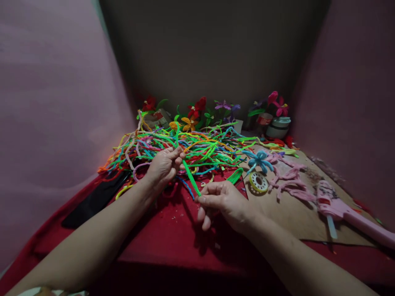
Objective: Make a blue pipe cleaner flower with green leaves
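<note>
A bright green pipe cleaner runs slantwise between my two hands, above the red cloth. My left hand is closed on its upper part, and the far end sticks up past the fingers. Thumb and fingers of my right hand pinch its lower end. Behind the hands spreads a heap of many-coloured pipe cleaners. A green looped leaf shape lies just beyond my right hand.
On a brown board at right lie a blue flower, a tape roll, pink pieces and a pink glue gun. Finished-looking flowers stand at the back. A black flat object lies left.
</note>
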